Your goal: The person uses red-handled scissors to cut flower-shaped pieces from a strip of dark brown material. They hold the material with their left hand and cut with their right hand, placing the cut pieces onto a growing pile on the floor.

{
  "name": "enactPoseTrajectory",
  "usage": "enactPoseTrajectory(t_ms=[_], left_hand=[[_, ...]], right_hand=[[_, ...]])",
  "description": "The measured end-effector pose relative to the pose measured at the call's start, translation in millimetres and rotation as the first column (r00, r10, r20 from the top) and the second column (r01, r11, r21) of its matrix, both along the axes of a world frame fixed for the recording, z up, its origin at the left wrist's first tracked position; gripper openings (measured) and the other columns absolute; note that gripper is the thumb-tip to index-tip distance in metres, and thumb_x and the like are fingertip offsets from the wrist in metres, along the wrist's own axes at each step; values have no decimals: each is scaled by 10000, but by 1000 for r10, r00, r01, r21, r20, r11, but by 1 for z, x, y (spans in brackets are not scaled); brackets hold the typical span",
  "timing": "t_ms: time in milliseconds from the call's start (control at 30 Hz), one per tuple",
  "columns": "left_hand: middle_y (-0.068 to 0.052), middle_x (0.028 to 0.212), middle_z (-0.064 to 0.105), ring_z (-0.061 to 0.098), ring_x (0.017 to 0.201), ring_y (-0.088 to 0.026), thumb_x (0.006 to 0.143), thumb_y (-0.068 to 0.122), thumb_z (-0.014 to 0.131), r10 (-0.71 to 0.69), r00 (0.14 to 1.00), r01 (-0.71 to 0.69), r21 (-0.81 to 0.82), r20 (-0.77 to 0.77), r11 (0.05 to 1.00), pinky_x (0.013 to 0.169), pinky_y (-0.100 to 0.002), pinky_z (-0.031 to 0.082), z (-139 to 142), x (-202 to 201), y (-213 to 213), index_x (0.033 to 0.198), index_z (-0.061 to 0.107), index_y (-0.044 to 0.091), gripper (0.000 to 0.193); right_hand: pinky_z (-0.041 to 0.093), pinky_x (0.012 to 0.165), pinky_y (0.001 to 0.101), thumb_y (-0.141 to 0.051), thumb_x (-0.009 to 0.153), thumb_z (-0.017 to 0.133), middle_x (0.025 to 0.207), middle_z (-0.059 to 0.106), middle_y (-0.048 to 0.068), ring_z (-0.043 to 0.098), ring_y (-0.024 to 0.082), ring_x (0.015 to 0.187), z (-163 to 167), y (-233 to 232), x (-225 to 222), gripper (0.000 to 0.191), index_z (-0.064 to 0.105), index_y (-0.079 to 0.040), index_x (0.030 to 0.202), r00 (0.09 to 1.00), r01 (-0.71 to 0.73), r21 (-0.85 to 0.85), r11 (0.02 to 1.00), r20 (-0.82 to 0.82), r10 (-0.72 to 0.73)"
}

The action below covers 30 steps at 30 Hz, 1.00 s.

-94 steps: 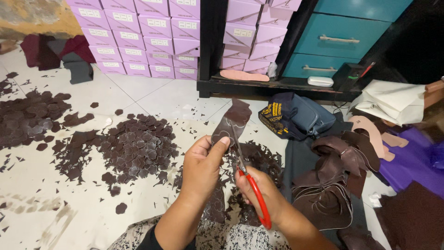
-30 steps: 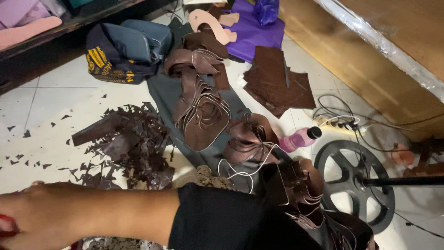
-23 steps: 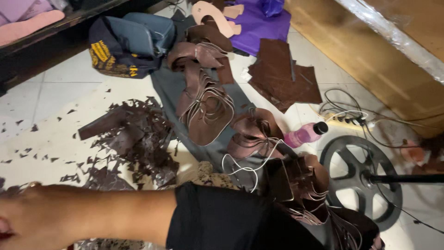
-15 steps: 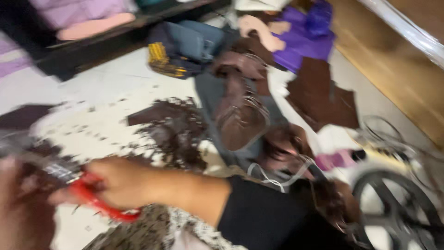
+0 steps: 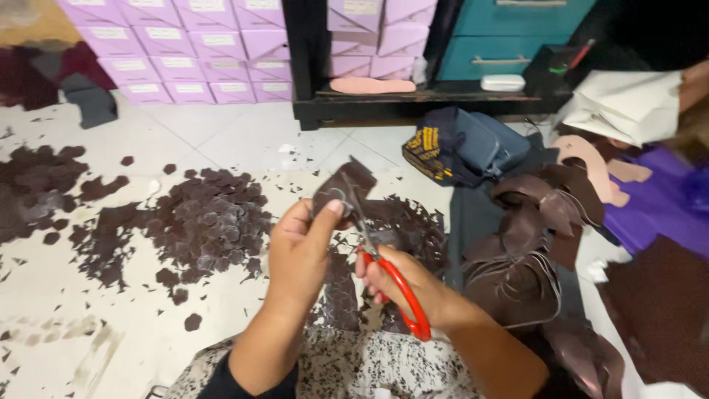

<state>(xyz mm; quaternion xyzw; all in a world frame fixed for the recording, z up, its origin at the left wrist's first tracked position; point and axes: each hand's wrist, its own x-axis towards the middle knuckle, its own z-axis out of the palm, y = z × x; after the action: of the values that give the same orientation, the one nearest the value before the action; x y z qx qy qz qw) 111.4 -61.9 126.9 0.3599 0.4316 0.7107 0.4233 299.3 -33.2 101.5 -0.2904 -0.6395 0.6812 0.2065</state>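
My left hand pinches the dark leather scrap up over the floor, while my right hand is closed through the red-handled scissors. I'd keep the blades following the round outline, turning the scrap, thumb well clear.

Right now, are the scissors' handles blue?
No, the scissors in the right hand have red handles, and their blades meet the dark brown leather piece held by the left hand.

1 head view, close, looking down at floor.
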Motion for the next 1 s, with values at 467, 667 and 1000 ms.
enactPoseTrajectory(t_ms=[467,667,1000], left_hand=[[-45,910,727,656,828,-95,986,194,674,22,997,-22,3,71,1000,787,-248,535,-2,6,-2,976,699,-13,209],[-49,895,738,664,804,-92,979,180,682,20,998,-21,16,52,1000,767,-245,546,0,6,-4,954,706,-17,200],[-46,883,743,660,786,-84,977,169,677,12,999,-13,24,41,1000,749,-236,543,3,3,-5,966,716,-23,196]], right_hand=[[498,604,269,-567,986,471,782,518,-9,516,92,675,16,-6,-11,500,591,-85,1042,985,47,216,975,153,-81],[505,589,259,-557,994,470,773,527,-36,523,64,669,17,-5,-10,481,578,-89,1023,991,15,304,953,122,-55],[391,444,239,-539,1001,476,573,468,-66,453,45,489,10,-5,-6,464,551,-107,848,977,81,284,955,169,-133]])
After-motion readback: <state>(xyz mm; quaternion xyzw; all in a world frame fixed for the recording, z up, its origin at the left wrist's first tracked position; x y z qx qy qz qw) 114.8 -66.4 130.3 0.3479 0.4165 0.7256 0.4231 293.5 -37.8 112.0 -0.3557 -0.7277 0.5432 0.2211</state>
